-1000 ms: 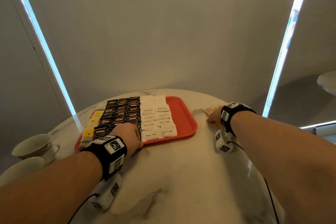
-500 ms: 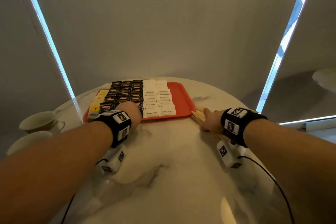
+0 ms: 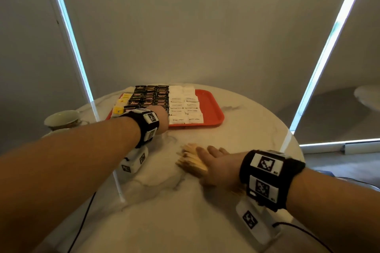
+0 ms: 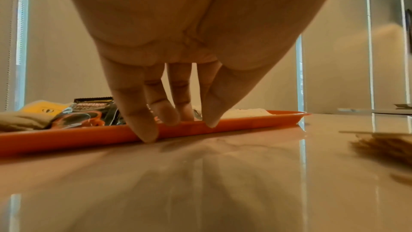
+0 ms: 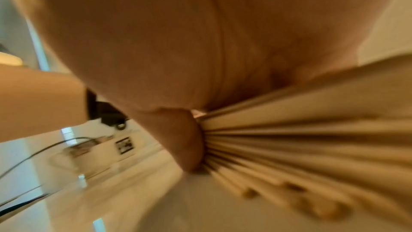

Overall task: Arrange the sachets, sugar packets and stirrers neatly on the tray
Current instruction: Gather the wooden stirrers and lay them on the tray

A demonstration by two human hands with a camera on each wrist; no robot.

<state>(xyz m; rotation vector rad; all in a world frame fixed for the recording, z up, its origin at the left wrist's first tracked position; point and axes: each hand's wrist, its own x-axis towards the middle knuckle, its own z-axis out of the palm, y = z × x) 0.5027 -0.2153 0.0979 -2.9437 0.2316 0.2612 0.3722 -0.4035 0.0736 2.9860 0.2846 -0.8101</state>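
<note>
— Two hands, what are they doing?
— Right hand (image 3: 218, 165) lies flat, fingers straight, pressing on the wooden stirrers (image 3: 190, 161) on the counter (image 3: 185, 211), near its front edge.
— And the left hand (image 3: 161, 118)?
— Its straight fingertips (image 4: 144, 130) touch the near rim of the red tray (image 3: 211, 107).
— What's on the tray?
— Dark sachets (image 3: 150, 96) and white sugar packets (image 3: 185, 104), in rows.

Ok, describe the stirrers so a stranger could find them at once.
Start at the round marble table and the red tray of sachets. The wooden stirrers lie off the tray, nearer the person, fanned under the right hand: the only pale sticks among flat packets.
</note>
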